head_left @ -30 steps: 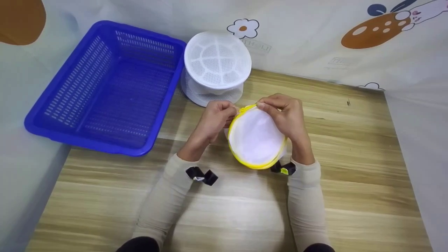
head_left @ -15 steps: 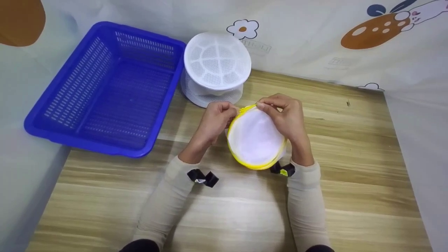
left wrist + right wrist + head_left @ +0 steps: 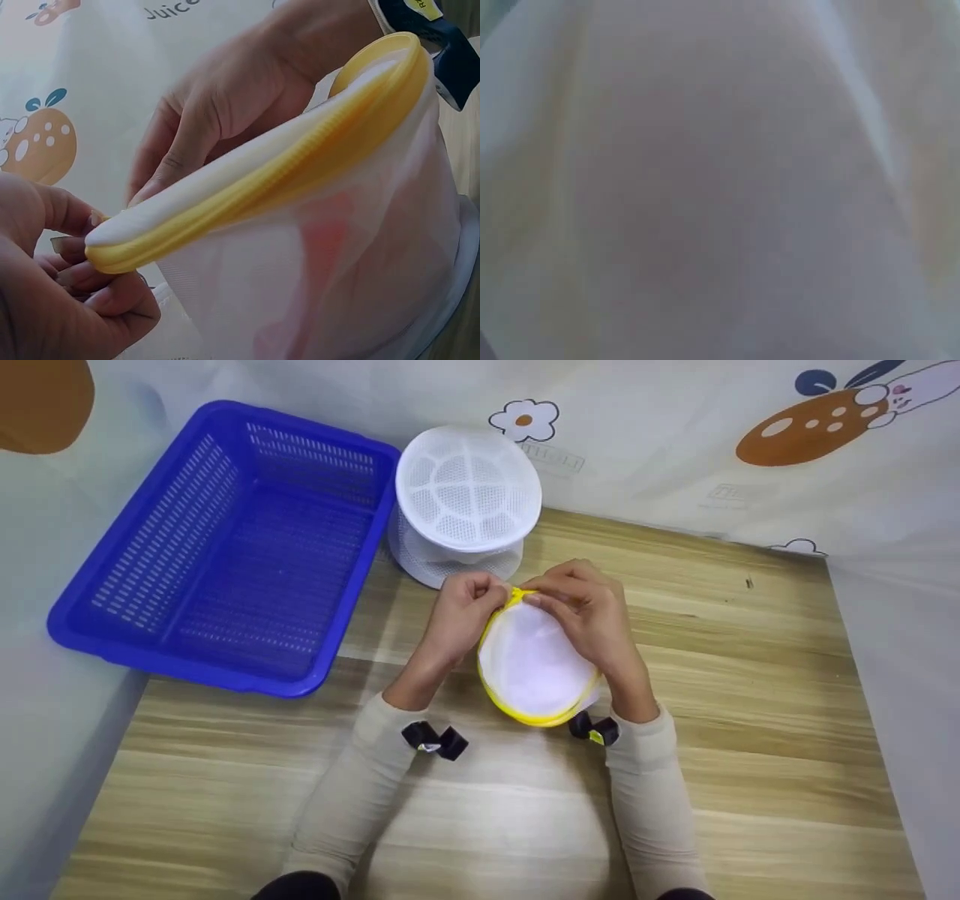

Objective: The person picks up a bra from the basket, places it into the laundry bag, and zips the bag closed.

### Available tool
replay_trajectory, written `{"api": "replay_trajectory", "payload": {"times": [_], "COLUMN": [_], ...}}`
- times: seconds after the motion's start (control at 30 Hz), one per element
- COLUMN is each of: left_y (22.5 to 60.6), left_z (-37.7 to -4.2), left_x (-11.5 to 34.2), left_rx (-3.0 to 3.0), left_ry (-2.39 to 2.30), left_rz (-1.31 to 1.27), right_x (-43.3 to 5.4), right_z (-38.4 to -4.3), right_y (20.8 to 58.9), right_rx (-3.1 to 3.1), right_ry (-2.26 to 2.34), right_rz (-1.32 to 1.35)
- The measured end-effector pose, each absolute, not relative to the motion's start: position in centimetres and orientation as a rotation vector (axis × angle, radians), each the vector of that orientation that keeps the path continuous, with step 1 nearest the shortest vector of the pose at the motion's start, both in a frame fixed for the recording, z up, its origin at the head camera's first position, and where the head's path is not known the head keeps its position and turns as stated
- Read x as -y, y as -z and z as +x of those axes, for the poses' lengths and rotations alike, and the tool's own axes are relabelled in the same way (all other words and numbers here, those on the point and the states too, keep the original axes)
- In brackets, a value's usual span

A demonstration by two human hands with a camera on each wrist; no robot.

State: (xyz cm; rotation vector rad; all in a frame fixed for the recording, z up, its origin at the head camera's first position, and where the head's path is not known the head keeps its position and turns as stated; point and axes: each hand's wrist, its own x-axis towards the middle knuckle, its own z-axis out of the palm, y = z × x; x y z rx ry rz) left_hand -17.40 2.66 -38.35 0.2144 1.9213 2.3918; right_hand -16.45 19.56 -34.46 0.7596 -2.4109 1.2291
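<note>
A round white mesh laundry bag point(image 3: 536, 667) with a yellow zip point(image 3: 541, 721) around its top is held up between my hands in the head view. My left hand point(image 3: 463, 611) pinches the zip's far end at the upper left of the bag. Just beside it, my right hand point(image 3: 589, 615) pinches the same yellow edge between thumb and fingers. In the left wrist view the zip point(image 3: 292, 172) runs as a narrow loop, and something reddish shows through the thin side fabric point(image 3: 352, 262). Pale, blurred fabric point(image 3: 720, 180) fills the right wrist view, hiding the right fingers.
At the back left stands a big blue plastic basket point(image 3: 319, 671) with slotted walls. A white mesh cylinder point(image 3: 469, 491) with wide round ends is right against it, beyond my hands. Printed cloth point(image 3: 645, 465) hangs behind the wooden table point(image 3: 750, 697).
My right hand has moved left along the yellow edge, close to my left fingertips. The bag has shifted slightly left with it. The left hand stays nearly in place.
</note>
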Motion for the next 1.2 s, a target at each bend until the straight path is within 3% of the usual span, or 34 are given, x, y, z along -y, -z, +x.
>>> {"api": "replay_trajectory", "payload": {"times": [0.53, 0.9, 1.2], "left_y": [38.0, 37.6, 37.7], "left_z": [-17.1, -16.9, -16.9], "left_x": [-2.9, -3.1, -3.2], "left_rx": [-1.759, -1.763, -1.732], "left_ry": [-2.371, -2.356, -2.349], "left_rz": [0.125, 0.155, 0.136], "right_x": [-20.2, -22.1, -21.6], "right_z": [-16.6, -18.4, -17.5], "right_y": [34.3, 36.9, 35.7], "right_rx": [2.371, 2.339, 2.335], "right_ry": [-1.247, -1.291, -1.297], "right_rz": [0.759, 0.775, 0.775]}}
